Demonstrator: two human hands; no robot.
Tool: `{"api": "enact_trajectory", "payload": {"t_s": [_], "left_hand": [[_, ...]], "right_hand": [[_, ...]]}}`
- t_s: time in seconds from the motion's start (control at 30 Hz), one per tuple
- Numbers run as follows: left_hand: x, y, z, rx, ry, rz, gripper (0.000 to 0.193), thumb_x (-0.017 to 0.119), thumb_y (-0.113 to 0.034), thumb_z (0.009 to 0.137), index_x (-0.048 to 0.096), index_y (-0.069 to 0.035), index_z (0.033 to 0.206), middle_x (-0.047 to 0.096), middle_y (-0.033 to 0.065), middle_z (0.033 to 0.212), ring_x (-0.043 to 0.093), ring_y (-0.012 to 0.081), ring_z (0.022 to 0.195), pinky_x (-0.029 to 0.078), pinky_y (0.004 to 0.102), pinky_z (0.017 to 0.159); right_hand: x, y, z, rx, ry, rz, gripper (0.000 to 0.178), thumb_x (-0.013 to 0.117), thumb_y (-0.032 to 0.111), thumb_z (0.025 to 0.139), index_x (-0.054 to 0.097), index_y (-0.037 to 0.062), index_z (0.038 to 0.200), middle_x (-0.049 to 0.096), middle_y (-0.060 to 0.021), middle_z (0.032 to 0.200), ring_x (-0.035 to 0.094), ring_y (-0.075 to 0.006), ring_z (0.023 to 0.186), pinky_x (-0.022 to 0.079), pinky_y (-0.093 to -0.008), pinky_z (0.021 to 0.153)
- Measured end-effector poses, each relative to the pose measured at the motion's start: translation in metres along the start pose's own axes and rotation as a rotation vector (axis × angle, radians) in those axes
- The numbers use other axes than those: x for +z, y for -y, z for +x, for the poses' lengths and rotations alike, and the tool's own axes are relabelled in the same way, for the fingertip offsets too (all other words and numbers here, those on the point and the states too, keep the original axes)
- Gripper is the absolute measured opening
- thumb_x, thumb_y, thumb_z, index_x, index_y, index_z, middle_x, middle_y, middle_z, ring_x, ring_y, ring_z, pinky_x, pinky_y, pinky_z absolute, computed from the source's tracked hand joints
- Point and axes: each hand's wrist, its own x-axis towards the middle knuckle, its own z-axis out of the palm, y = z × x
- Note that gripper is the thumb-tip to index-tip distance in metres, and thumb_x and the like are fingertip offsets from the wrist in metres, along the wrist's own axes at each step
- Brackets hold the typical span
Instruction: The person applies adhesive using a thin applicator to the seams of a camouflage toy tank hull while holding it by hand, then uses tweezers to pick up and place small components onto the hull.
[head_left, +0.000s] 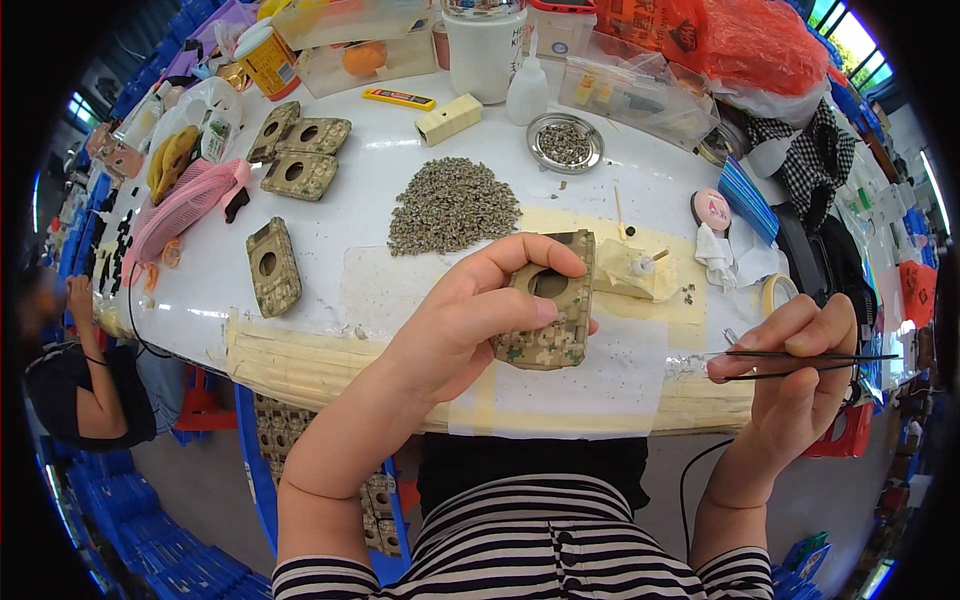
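My left hand (440, 325) grips a camouflage-painted toy tank hull (562, 335) above the table's near edge, thumb and forefinger around its round hole. Held off to the right, my right hand (815, 395) pinches thin black tweezers (830, 356), their tips pointing left toward the hull but apart from it. Beyond the left hand lies a heap of tiny grey-brown parts (453, 207). A round metal dish (533, 140) holds more of them. A similar hull (273, 268) lies alone on the left, and a few others (302, 174) sit together behind it.
Just past the held hull stands a tape-covered block (640, 275) with a small stick in it. Farther back are a white squeeze bottle (527, 95), a yellow cutter (398, 98) and plastic boxes (630, 90). A blue crate (250, 430) of hulls stands below. Another person (95, 395) is at far left.
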Motion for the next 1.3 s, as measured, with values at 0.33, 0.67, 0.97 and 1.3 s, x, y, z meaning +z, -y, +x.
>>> {"api": "enact_trajectory", "payload": {"t_s": [0.33,0.67,0.97,1.3], "left_hand": [[-0.003,0.001,0.002,0.01,0.007,-0.029,0.035,0.057,-0.007,0.077,0.051,-0.002,0.111,0.059,0.0143,0.107,0.064,0.0285,0.096,0.054,0.0331,0.079],[0.0,0.0,0.0,0.018,-0.023,0.045,0.034,0.057,-0.003,0.078,0.05,-0.003,0.111,0.058,0.0126,0.107,0.065,0.0267,0.096,0.054,0.0328,0.08],[0.005,-0.002,-0.001,0.016,-0.034,0.088,0.036,0.057,-0.005,0.076,0.051,-0.002,0.112,0.059,0.0126,0.106,0.065,0.0274,0.096,0.053,0.0332,0.082],[0.001,-0.013,-0.024,0.185,-0.196,0.287,0.038,0.047,-0.01,0.089,0.045,0.004,0.124,0.054,0.0159,0.119,0.06,0.0266,0.108,0.051,0.0387,0.09]], "right_hand": [[-0.024,-0.019,-0.008,-0.05,0.065,-0.058,0.037,0.061,0.032,0.09,0.042,0.0003,0.095,0.056,-0.0191,0.079,0.064,-0.0243,0.06,0.058,-0.0316,0.056],[-0.033,-0.027,-0.012,-0.032,0.094,-0.019,0.033,0.058,0.028,0.091,0.042,-0.001,0.098,0.057,-0.0208,0.083,0.064,-0.0252,0.062,0.058,-0.0335,0.057],[-0.037,-0.03,-0.014,-0.019,0.097,0.003,0.032,0.058,0.027,0.092,0.043,-0.0011,0.098,0.056,-0.0208,0.085,0.065,-0.0261,0.063,0.058,-0.0332,0.057],[-0.059,-0.049,-0.019,-0.012,-0.029,0.001,0.029,0.052,0.027,0.095,0.042,-0.0003,0.1,0.053,-0.0167,0.085,0.061,-0.0215,0.067,0.056,-0.0332,0.06]]}}
